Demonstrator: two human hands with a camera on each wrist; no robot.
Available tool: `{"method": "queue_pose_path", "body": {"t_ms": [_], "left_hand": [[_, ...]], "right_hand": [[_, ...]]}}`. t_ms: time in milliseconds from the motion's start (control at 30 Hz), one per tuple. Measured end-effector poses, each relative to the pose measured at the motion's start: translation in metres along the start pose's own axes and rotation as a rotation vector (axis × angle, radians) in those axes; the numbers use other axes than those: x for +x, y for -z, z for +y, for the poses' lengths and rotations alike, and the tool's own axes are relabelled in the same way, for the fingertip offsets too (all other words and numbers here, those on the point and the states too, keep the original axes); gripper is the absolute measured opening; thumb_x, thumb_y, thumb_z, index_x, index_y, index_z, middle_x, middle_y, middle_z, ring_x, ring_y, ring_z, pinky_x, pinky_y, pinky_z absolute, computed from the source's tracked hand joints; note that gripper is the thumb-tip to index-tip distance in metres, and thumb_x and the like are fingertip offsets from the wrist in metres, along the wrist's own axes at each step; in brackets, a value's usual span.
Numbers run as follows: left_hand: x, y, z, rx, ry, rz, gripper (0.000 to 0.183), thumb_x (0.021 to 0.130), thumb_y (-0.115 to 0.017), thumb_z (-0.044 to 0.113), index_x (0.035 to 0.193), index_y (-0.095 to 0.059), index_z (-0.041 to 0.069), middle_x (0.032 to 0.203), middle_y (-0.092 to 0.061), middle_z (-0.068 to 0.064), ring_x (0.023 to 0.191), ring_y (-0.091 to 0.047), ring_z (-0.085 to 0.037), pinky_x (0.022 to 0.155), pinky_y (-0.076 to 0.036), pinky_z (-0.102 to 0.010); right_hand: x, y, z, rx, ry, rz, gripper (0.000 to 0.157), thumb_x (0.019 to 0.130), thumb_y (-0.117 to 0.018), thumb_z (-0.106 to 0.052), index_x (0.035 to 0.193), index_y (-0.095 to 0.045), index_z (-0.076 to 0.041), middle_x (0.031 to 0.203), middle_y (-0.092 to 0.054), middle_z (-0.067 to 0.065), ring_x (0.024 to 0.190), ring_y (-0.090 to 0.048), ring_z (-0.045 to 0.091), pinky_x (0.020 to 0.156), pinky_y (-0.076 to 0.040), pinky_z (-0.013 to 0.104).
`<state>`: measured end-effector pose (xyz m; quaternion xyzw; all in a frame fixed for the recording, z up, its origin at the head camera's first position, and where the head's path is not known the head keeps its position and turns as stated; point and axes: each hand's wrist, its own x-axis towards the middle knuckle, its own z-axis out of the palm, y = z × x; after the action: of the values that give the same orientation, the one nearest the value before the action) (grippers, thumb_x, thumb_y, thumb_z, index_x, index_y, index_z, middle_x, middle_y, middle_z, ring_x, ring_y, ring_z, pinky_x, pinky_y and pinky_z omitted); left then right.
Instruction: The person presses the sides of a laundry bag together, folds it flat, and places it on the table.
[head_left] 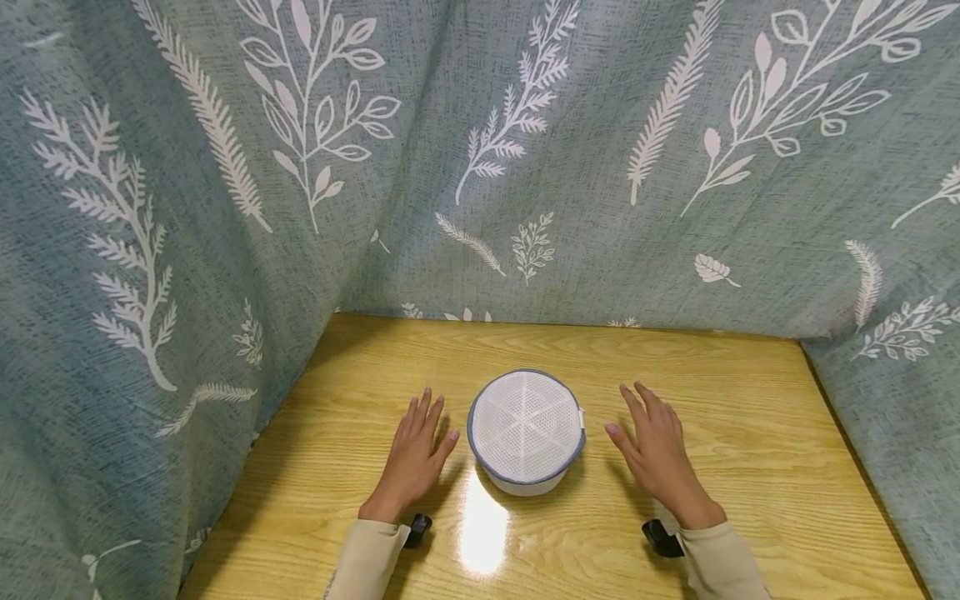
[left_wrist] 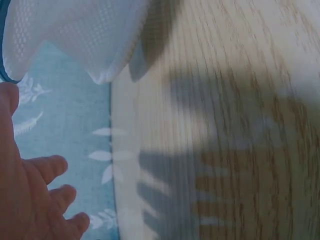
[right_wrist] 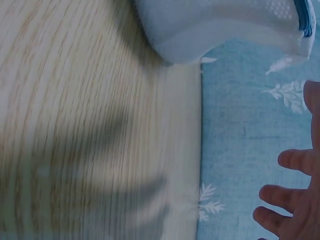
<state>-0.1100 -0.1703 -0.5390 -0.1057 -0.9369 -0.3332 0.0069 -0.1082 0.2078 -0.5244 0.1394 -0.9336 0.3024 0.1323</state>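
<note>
A round white mesh laundry bag (head_left: 525,429) with blue edging stands on the wooden table between the two hands. Its top is flat, with white seams meeting at the centre, and a small white tag shows on its right side. To the left of the bag is my left hand (head_left: 414,457), fingers spread and holding nothing. My right hand (head_left: 656,454) is on the other side, likewise apart from the bag, its fingers extended. In both wrist views the mesh side of the bag (left_wrist: 75,35) appears near the thumb, and finger shadows fall across the wood.
The wooden table (head_left: 750,417) has a bright glare patch in front of the bag. Blue-green curtains (head_left: 585,167) with white leaf prints hang behind it and along both sides. A black wrist device (head_left: 663,538) sits at the right cuff, another (head_left: 417,531) at the left.
</note>
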Motion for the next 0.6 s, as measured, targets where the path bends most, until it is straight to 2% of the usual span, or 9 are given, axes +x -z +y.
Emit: {"method": "queue_pose_path", "body": {"t_ms": [167,400,600], "left_hand": [[0.0,0.0,0.002,-0.028,0.011,-0.012,0.068,0.112,-0.051,0.038,0.164,-0.032,-0.002,0.174,-0.017,-0.024,0.16,-0.011,-0.05,0.127,-0.011,-0.069],[0.001,-0.003,0.007,-0.095,-0.003,0.01,0.064,0.113,-0.049,0.036,0.163,-0.035,-0.001,0.174,-0.022,-0.023,0.158,-0.019,-0.053,0.121,-0.017,-0.077],[0.002,-0.003,0.012,-0.145,-0.026,0.033,0.062,0.113,-0.05,0.034,0.162,-0.038,-0.002,0.17,-0.029,-0.024,0.155,-0.027,-0.05,0.121,-0.024,-0.074]], "right_hand": [[0.001,-0.002,-0.005,0.014,0.0,0.006,0.06,0.108,-0.062,-0.027,0.156,-0.045,0.006,0.155,-0.041,0.039,0.14,-0.039,0.061,0.113,-0.023,0.079],[0.001,-0.004,-0.012,0.049,0.011,0.023,0.056,0.108,-0.063,-0.022,0.153,-0.047,0.007,0.15,-0.047,0.038,0.136,-0.045,0.059,0.109,-0.029,0.079],[0.001,-0.004,-0.017,0.062,0.032,0.048,0.053,0.107,-0.064,-0.019,0.152,-0.05,0.006,0.146,-0.053,0.034,0.133,-0.051,0.057,0.104,-0.037,0.078]]}}
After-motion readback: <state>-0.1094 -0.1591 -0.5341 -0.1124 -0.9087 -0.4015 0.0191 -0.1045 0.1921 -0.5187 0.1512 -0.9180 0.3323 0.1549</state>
